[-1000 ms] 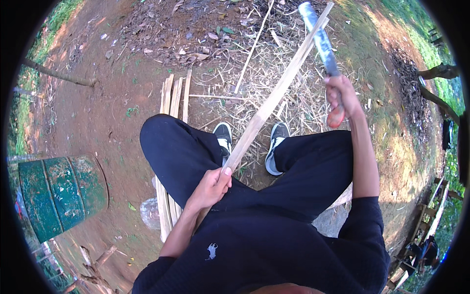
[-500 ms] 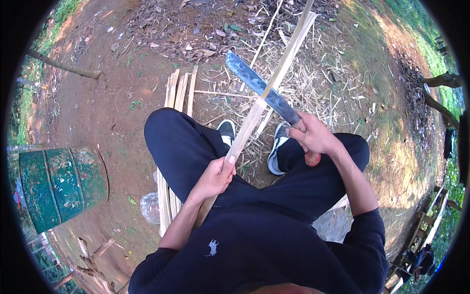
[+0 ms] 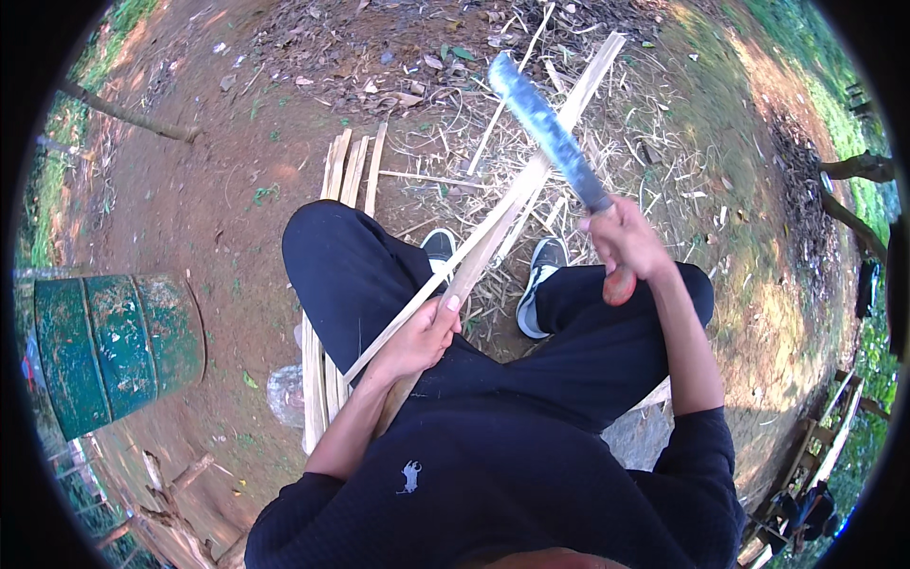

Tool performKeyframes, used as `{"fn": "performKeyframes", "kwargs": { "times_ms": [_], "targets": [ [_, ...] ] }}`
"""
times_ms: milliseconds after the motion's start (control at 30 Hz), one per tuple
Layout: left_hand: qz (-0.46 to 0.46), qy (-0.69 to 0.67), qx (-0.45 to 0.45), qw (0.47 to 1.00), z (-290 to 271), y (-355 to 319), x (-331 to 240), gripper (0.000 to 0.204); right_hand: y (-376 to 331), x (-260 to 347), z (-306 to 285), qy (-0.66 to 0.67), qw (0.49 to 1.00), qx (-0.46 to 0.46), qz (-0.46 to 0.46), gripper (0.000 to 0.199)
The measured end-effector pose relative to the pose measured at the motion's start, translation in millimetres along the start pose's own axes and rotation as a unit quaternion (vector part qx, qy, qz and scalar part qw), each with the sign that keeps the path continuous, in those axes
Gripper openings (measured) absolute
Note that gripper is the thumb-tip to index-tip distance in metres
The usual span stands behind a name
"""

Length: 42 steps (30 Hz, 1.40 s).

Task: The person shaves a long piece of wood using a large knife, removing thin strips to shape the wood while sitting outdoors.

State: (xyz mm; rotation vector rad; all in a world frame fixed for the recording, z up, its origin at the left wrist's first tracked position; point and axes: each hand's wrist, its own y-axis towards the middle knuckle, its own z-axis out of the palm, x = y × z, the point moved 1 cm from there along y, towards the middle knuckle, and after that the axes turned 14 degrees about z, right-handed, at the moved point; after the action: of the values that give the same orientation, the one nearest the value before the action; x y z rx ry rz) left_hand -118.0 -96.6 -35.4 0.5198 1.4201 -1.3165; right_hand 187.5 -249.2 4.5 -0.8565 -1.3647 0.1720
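I sit with knees apart over bare earth. My left hand [image 3: 422,334] grips a long pale bamboo strip [image 3: 559,128] near its lower end; the strip slants up and away to the right. A thin sliver [image 3: 408,308] peels off it toward the left. My right hand [image 3: 621,242] is closed on the red-ended handle of a long machete [image 3: 540,123]. Its blade lies across the strip, about halfway up. Both black shoes [image 3: 545,275] rest on the ground below the strip.
A bundle of split bamboo strips [image 3: 346,175] lies on the ground under my left leg. A green metal drum [image 3: 114,346] lies at the left. Dry shavings and leaves [image 3: 445,104] cover the ground ahead. Wooden poles [image 3: 853,223] stand at the right.
My right hand came down from its raised position at upper right and brought the machete blade onto the strip. Between the last two frames the blade shifted slightly up along it.
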Motion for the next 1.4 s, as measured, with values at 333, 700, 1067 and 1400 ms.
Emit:
{"fn": "performKeyframes", "kwargs": {
  "times_ms": [333, 700, 1067, 1400],
  "targets": [
    [-0.040, 0.038, 0.014, 0.998, 0, -7, 1, 0.043, 0, -34, 24, -0.073, 0.991, 0.089, 0.074, 0.020],
    [0.010, 0.039, 0.012, 0.999, 8, 0, 3, 0.044, 1, -28, 11, 0.044, 0.979, 0.163, 0.113, 0.012],
    [0.046, 0.113, -0.002, 0.993, 6, 8, 4, 0.048, 2, -49, 38, -0.296, 0.936, -0.132, -0.133, 0.020],
    [0.034, 0.073, 0.009, 0.997, 5, 7, 6, 0.050, -6, -54, 44, -0.150, 0.982, -0.075, -0.085, 0.018]
  ]
}}
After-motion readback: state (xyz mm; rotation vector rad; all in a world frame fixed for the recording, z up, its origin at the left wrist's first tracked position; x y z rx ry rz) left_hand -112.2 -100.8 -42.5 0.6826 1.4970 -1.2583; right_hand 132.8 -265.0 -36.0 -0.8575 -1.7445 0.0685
